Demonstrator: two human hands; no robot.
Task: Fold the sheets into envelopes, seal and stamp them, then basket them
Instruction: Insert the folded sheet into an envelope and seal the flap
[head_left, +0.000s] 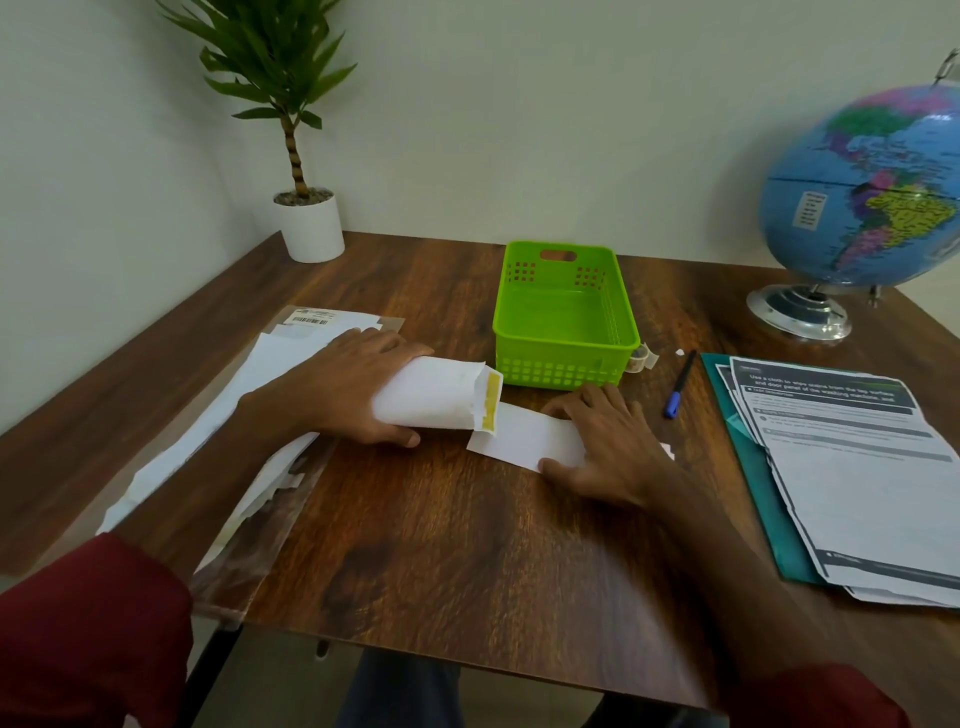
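Observation:
My left hand grips a white envelope at its closed end, its mouth bulging open to the right and its flap showing a yellow adhesive strip. My right hand pinches a folded white sheet by its right end; the sheet's left end lies at the envelope's mouth. Just behind them stands an empty green basket. A stack of white envelopes in a clear wrapper lies under and behind my left wrist.
A blue pen and a small roll of tape lie right of the basket. Printed sheets on a teal folder cover the right side. A globe stands far right, a potted plant far left.

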